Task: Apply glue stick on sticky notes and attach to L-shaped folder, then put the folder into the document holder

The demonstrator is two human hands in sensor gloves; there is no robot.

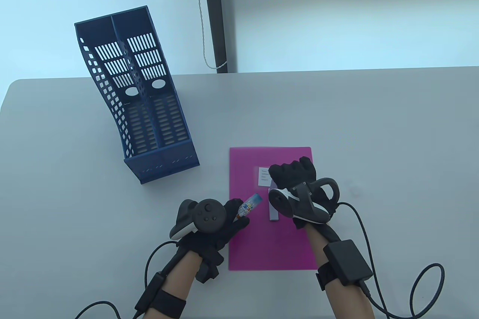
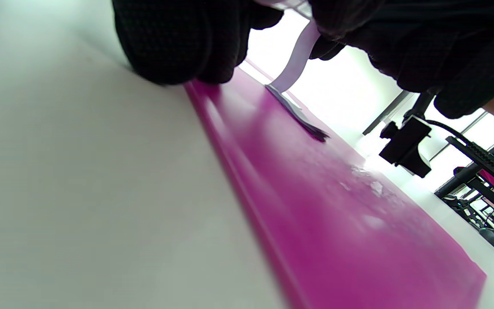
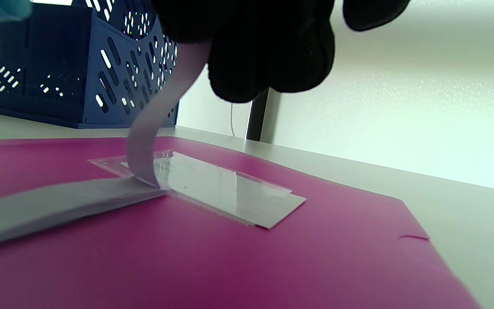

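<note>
A magenta L-shaped folder (image 1: 262,251) lies flat near the table's front edge, with a white label (image 1: 263,176) on it. A pale lilac pad of sticky notes (image 1: 273,214) rests on the folder. My right hand (image 1: 290,177) pinches the top sticky note (image 3: 152,128) and peels it upward from the pad (image 3: 49,206). At the folder's left edge my left hand (image 1: 232,218) holds a glue stick (image 1: 250,206) with a colourful label, its tip toward the pad. The blue document holder (image 1: 146,109) stands at the back left, apart from both hands.
The grey table (image 1: 393,139) stretches right of the folder. Black cables (image 1: 430,285) trail from both wrists along the front edge. A dark vertical post (image 1: 219,16) and a cord stand behind the table. A camera on a stand (image 2: 405,146) shows in the left wrist view.
</note>
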